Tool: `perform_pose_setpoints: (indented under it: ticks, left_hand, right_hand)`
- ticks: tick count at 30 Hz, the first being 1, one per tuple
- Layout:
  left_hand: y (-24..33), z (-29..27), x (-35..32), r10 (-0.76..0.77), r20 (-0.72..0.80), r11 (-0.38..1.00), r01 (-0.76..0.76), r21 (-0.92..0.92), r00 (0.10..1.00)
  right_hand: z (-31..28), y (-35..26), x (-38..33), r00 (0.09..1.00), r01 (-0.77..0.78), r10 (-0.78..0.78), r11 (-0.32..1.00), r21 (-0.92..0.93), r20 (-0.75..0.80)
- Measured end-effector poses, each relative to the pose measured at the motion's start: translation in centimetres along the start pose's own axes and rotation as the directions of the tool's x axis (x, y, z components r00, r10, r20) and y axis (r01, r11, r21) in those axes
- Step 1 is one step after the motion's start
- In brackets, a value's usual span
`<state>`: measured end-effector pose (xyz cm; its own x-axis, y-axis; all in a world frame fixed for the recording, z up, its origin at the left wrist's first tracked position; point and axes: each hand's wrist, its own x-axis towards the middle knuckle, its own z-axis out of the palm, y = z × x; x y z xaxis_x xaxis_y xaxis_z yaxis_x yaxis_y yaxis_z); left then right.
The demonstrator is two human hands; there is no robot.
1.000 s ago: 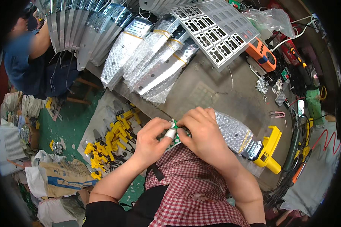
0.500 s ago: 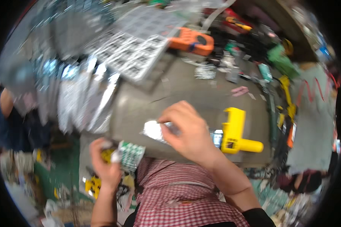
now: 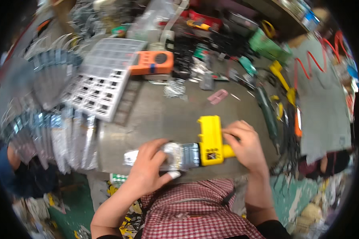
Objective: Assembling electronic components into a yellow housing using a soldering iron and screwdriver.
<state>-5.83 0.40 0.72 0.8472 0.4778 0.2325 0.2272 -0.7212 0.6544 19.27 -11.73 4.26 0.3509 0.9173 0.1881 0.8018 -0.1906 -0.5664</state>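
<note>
On the bench in front of me lies a yellow plastic housing (image 3: 211,139) with a stubby handle at its right. A shiny silvery clear-wrapped piece (image 3: 189,155) meets its left side. My left hand (image 3: 149,165) closes over that silvery piece, fingers above and thumb below. White wrapping (image 3: 174,174) covers the tip of that thumb. At the housing's right edge and handle, my right hand (image 3: 245,145) has its fingers curled in against the yellow plastic. Its fingertips are partly blurred.
Beyond my hands stand a white compartment tray (image 3: 95,93), an orange meter-like device (image 3: 153,63) and a pile of small metal parts (image 3: 174,88). A pink piece (image 3: 217,96) lies farther right, near a dark green electric screwdriver (image 3: 267,113). Silvery bags (image 3: 68,139) crowd the left.
My left hand has come up from the lower left onto the silvery piece, leaving the green-and-white patterned item. My right hand has moved right to the yellow housing. The view has shifted.
</note>
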Motion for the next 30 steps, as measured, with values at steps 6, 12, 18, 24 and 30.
perform_pose_setpoints:
  ticks: [6,12,18,24,30]
  left_hand:
    - [-3.5,-2.6,0.3,-0.769,-0.243,0.262,-0.054,-0.963,0.591]
    - [-6.6,-3.7,0.0,-0.723,-0.245,0.160,-0.188,-0.969,0.646]
    - [-6.5,-4.1,4.5,-0.523,-0.478,0.558,-0.140,-0.818,0.706]
    - [-8.1,-3.0,6.5,-0.529,-0.532,0.349,-0.402,-0.846,0.661]
    - [-9.8,-4.3,10.0,-0.743,-0.253,0.074,-0.299,-0.951,0.620]
  right_hand:
    - [-2.9,-2.8,4.5,0.990,0.075,-0.092,0.986,0.150,0.110]
    - [5.4,-7.7,14.3,0.761,0.623,-0.616,0.782,0.035,0.203]
    - [14.3,-9.6,22.8,0.650,0.735,-0.756,0.599,-0.320,0.076]
    - [14.4,-9.5,20.2,0.671,0.693,-0.741,0.642,-0.329,-0.034]
    - [12.2,-7.8,20.4,0.716,0.682,-0.681,0.729,0.056,0.153]
